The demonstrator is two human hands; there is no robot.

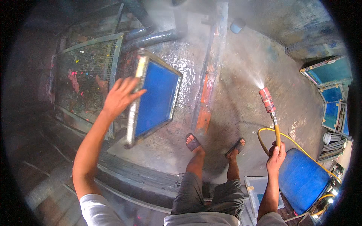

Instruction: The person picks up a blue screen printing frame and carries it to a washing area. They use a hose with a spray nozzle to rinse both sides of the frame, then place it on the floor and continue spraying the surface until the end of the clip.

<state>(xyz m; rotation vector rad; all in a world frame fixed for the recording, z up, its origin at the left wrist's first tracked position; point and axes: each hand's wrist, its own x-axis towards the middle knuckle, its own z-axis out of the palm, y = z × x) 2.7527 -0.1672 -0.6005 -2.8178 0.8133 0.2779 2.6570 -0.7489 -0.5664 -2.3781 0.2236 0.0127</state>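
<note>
A screen-printing screen with blue mesh [158, 96] stands tilted on the wet floor in front of me. My left hand [123, 91] is at its pale frame edge, the thumb extended over the blue side. Motion blurs the fingers, and I cannot tell whether they grip the frame or only rest by it. My right hand [276, 156] is closed around a yellow hose [277, 135]. At the hose's end a red spray nozzle [267, 100] points away from me, and water fans out of it.
On the left stands a metal mesh panel [84, 76] with coloured scraps. Dark pipes [155, 39] run behind. An orange-stained strip [205, 104] crosses the floor. Right are more screens [331, 70], a blue barrel [302, 180] and a pale frame [256, 186]. A blue bucket [237, 26] sits far back.
</note>
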